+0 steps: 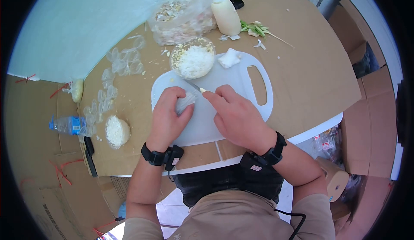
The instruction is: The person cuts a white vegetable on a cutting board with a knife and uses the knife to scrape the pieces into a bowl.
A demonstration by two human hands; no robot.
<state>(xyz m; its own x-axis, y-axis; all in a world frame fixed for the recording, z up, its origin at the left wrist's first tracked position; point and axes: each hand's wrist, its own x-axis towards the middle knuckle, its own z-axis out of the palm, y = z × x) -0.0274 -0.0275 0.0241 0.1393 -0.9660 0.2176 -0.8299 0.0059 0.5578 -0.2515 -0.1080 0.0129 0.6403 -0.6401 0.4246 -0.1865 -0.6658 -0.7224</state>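
My right hand is closed round the pale handle of a small knife, its blade pointing up and left towards the bowl. Beneath the curved fingers of my left hand, a pale, finely sliced piece of white radish is pressed on the white cutting board. The blade and the piece appear apart. Just beyond the knife tip, a clear bowl holds chopped pale bits with a white heap on top. Another white chunk lies on the board beside this bowl.
At the back stand a plastic bag of peelings and a large white radish, near green stems. Clear plastic cups lie left. A tub of white food and a water bottle are near the left edge.
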